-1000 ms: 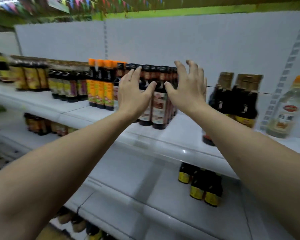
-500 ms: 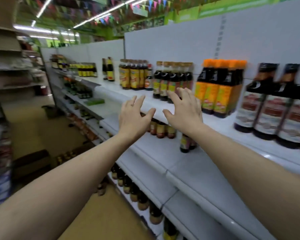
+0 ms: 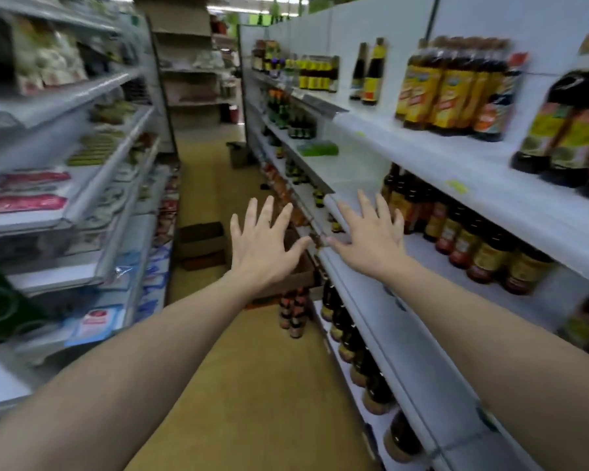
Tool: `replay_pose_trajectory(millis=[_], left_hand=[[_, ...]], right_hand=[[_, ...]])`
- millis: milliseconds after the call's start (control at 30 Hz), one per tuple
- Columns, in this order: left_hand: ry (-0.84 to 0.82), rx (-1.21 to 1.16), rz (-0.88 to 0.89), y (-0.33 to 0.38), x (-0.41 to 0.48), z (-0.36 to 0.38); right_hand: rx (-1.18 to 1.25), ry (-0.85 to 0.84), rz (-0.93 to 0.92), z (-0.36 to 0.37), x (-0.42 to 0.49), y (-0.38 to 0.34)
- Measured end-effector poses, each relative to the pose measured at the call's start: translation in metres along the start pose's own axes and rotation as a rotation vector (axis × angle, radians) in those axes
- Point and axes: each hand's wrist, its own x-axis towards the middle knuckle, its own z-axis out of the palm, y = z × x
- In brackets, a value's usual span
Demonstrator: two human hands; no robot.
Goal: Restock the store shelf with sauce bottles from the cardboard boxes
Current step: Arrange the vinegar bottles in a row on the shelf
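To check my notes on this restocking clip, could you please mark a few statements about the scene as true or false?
1. The left hand and right hand are both empty, fingers spread. True.
2. The right hand grips a bottle. False: it holds nothing.
3. A cardboard box sits on the aisle floor ahead. True.
4. The shelves on the right are bare. False: the upper shelf carries sauce bottles, and more stand on the shelves below.
5. Some loose bottles stand on the floor beside the right-hand shelving. True.
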Motion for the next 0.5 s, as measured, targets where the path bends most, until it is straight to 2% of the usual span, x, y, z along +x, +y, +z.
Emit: replay_pose_trajectory(millis=[233,500], left_hand=[[-0.071,0.167,-0.208,-0.066,0.080,0.041],[-0.135,0.117,-0.335,-0.139,0.155,0.099]], right_hand=[[-0.008,-0.143,-0.143,0.076,0.120,-0.021],[-0.012,-0.279,-0.231,0.158,0.231,-0.069]])
